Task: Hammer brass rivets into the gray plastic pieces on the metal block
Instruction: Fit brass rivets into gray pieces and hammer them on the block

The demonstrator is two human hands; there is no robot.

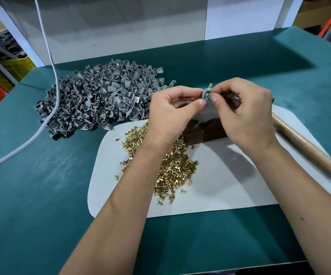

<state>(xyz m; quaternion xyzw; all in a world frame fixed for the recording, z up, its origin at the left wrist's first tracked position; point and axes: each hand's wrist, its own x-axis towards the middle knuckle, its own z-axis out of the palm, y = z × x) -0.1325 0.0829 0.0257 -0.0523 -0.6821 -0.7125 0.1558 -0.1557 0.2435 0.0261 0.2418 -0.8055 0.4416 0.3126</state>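
Both hands are meeting above the metal block (206, 132), pinching 1 gray plastic piece (207, 94) between them. The left hand (172, 110) is gripping it with thumb and forefinger from the left, and the right hand (244, 114) is pinching it from the right, fingers curled. The block is sitting on a white mat (220, 185), partly hidden by the hands. A heap of brass rivets (172, 167) is lying on the mat's left part. A big pile of gray pieces (97, 100) is resting far left on the green table (31, 195). A wooden handle (307, 145) is lying at right, and a white cable (49, 56) is crossing the pile
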